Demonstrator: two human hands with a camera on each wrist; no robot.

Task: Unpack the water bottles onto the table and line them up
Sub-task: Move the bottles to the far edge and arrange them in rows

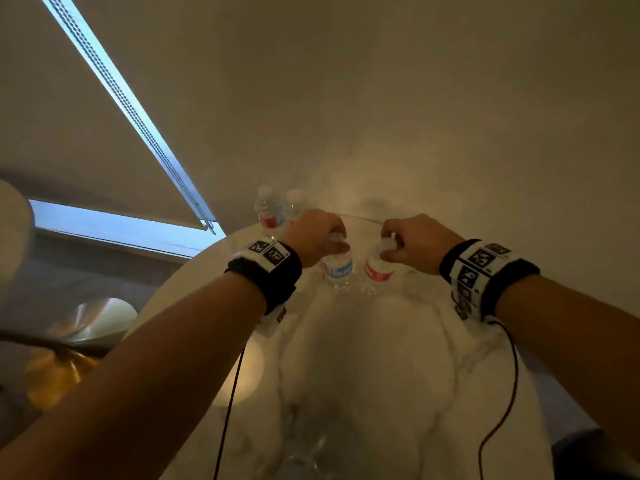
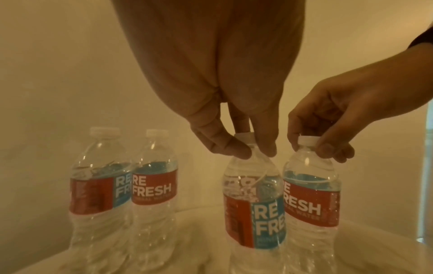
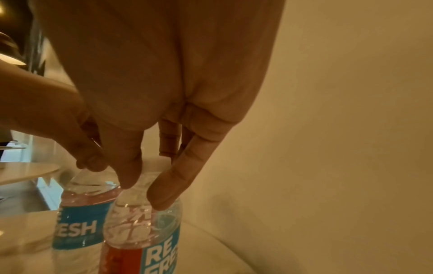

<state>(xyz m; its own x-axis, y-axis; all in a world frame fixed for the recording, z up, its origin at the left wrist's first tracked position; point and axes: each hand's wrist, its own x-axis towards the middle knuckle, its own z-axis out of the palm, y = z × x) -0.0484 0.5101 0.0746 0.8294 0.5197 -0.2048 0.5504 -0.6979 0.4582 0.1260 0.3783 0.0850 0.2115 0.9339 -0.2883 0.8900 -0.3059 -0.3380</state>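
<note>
Four clear water bottles with red and blue labels stand upright on the white marble table (image 1: 363, 358). My left hand (image 1: 334, 237) pinches the neck of one bottle (image 1: 337, 268) just under its white cap. In the left wrist view thumb and fingers (image 2: 267, 146) close around that neck. Right beside it, my right hand (image 1: 389, 245) pinches the cap of a second bottle (image 1: 377, 268), also seen as the right-hand bottle (image 2: 311, 194). Whether these two rest on the table I cannot tell. Two more bottles (image 1: 270, 211) (image 1: 294, 202) stand together, untouched, at the back left.
A plain wall (image 1: 450, 116) rises close behind the table's far edge. A window with a roller blind (image 1: 104, 133) is at the left. Thin cables (image 1: 232, 393) hang from both wristbands over the table. A gold rounded object (image 1: 59, 368) sits low at the left.
</note>
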